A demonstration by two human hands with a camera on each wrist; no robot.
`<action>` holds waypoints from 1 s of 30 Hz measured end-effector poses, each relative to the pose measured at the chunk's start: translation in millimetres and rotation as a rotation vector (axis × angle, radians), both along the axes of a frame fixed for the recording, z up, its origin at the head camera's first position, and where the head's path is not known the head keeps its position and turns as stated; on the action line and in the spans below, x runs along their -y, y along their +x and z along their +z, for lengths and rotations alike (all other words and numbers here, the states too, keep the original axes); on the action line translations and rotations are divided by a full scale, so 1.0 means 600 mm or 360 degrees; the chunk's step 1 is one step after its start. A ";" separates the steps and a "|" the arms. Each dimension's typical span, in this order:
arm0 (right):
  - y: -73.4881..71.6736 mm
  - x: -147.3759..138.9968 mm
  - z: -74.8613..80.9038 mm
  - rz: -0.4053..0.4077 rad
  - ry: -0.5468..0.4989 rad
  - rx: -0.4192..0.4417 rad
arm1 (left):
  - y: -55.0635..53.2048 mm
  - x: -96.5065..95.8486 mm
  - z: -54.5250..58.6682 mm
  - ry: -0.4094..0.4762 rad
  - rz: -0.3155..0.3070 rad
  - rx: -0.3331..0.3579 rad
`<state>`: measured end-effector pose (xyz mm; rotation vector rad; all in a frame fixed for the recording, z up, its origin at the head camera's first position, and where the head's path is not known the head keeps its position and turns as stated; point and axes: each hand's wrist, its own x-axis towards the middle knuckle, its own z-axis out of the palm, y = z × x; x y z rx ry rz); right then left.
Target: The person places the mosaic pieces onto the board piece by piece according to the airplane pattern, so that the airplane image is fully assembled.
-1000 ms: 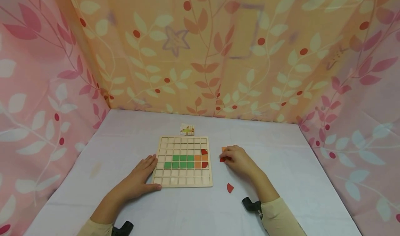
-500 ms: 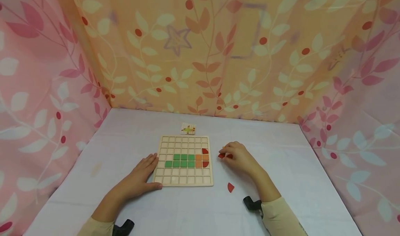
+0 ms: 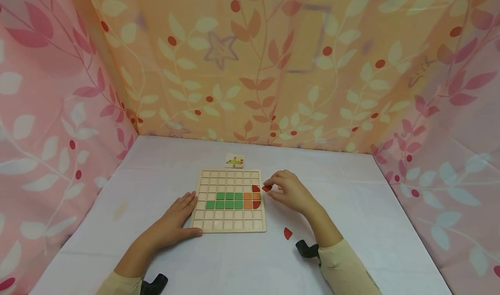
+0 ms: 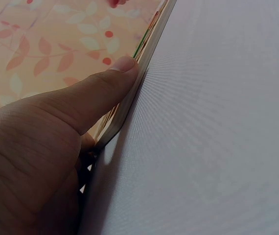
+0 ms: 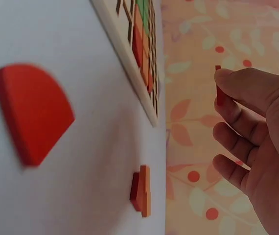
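Observation:
My right hand [image 3: 291,193] pinches a red quarter-circle tile [image 3: 267,188] between thumb and fingertips, just off the right edge of the wooden grid board [image 3: 208,225]. In the right wrist view the tile [image 5: 219,90] shows edge-on, raised above the table. Straight fingers of my left hand [image 3: 173,223] lie along the board's left edge, and the thumb touches its near left corner. On the board sit several green square tiles [image 3: 229,200], orange squares [image 3: 248,201] and two red quarter-circles [image 3: 256,204] at the right.
Another red quarter-circle [image 3: 287,233] lies on the white table right of the board's near corner. In the right wrist view, an orange tile [image 5: 146,191] and a red tile [image 5: 135,191] lie together. A small pattern card [image 3: 235,161] lies behind the board. Patterned cloth [image 3: 265,69] walls surround the table.
My right hand has picked up a red quarter-circle tile from the pieces at the right and moved left with it to the board's edge. The left hand stays in place.

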<state>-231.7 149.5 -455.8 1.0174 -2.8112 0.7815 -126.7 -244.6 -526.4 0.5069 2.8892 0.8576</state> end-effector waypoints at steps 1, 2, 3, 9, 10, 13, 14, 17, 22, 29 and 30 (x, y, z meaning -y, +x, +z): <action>0.000 0.005 0.003 -0.0004 0.0004 0.0004 | 0.000 0.000 0.000 0.0001 0.0001 0.0004; 0.000 0.011 0.006 -0.0009 0.0006 0.0009 | 0.000 -0.001 0.000 -0.0003 0.0002 0.0005; 0.000 0.017 0.008 -0.0013 0.0013 0.0008 | 0.000 -0.001 0.001 -0.0004 0.0004 0.0007; 0.001 0.049 0.015 -0.0024 0.0046 -0.0024 | 0.000 -0.001 0.003 0.0003 0.0003 0.0017; 0.001 0.054 0.016 -0.0023 0.0047 -0.0028 | -0.001 -0.001 0.003 0.0002 0.0000 0.0017; 0.003 0.070 0.019 -0.0007 0.0042 -0.0043 | 0.000 0.000 0.003 -0.0003 -0.0007 0.0008; 0.003 0.075 0.019 0.0004 0.0037 -0.0049 | 0.000 0.000 0.003 -0.0006 -0.0009 0.0003; 0.003 0.090 0.021 0.0039 0.0034 -0.0047 | 0.001 0.000 0.004 -0.0002 -0.0008 0.0003; 0.001 0.119 0.020 0.0088 0.0012 0.0004 | 0.001 0.000 0.006 -0.0005 -0.0002 0.0012; -0.003 0.160 0.008 0.0192 0.0007 -0.0029 | 0.002 0.001 0.006 0.0002 0.0002 0.0029; -0.003 0.166 0.007 0.0208 -0.0001 -0.0028 | 0.002 0.000 0.006 0.0000 0.0002 0.0031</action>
